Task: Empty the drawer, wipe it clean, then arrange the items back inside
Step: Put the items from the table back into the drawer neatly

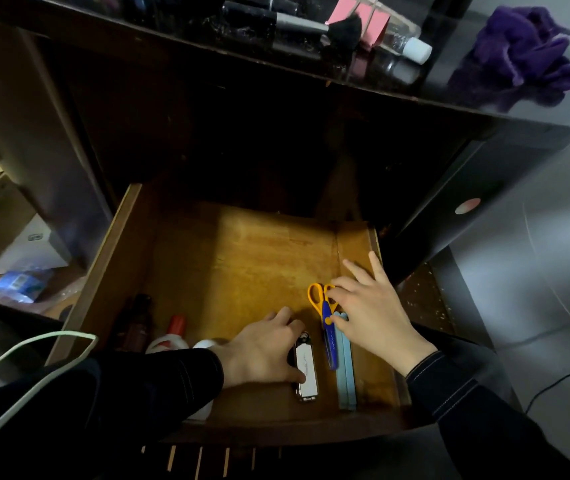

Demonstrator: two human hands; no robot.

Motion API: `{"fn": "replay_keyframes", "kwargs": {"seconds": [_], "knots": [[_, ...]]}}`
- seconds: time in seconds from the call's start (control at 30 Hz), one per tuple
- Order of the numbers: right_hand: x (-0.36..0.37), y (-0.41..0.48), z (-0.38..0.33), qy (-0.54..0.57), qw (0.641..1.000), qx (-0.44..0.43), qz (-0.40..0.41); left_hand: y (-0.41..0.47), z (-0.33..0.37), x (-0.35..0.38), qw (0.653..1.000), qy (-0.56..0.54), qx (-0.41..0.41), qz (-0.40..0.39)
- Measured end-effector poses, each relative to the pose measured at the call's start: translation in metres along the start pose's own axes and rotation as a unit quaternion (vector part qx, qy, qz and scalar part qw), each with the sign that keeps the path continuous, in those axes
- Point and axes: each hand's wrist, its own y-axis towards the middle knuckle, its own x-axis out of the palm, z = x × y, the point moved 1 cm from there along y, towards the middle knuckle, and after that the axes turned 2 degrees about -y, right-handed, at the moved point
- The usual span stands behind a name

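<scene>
So: dark tabletop (443,74) up top, wooden drawer (249,258) pulled out under it, well past the fingertips. Drawer floor is mostly bare beyond both hands; all contents sit in the near strip.

Purple cloth (526,53) is bunched on the tabletop, far beyond the right hand's fingers, touching neither hand. Makeup brush (332,29) and clear bottle (408,46) are also up there.

Left hand (263,351): fingers (285,315) curled over the far end of a silver case (306,372), thumb across its near part. Clamped on it; the case lies flat on the drawer floor.

Right hand (370,313): fingers (356,270) straight and spread apart, gripping nothing. Forefinger tip touches the orange handle of the scissors (328,337). Thumb tip is at the scissors' pivot and the far end of the light-blue strips (346,372).

Scissors lie between the two hands, just beside the case. Strips are under the right palm, touching the scissors.

Beyond the left wrist, on the little-finger side: white bottle with orange cap (174,332), then dark bottle (138,323), both lying down.
</scene>
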Motion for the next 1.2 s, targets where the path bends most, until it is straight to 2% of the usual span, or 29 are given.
{"fn": "replay_keyframes", "kwargs": {"seconds": [0.23, 0.57, 0.93, 1.2], "knots": [[0.006, -0.001, 0.000, 0.070, 0.995, 0.034, 0.060, 0.002, 0.005, 0.009, 1.000, 0.013, 0.027, 0.000], [0.009, -0.001, 0.000, 0.087, 0.993, 0.044, 0.069, 0.005, 0.006, 0.015, 0.999, 0.020, 0.034, -0.005], [-0.002, -0.002, -0.004, 0.002, 1.000, 0.016, -0.012, 0.006, 0.011, 0.014, 0.999, 0.010, 0.030, -0.024], [-0.001, -0.003, -0.003, 0.016, 1.000, 0.025, 0.003, 0.008, 0.016, 0.014, 0.999, 0.012, 0.034, -0.019]]}}
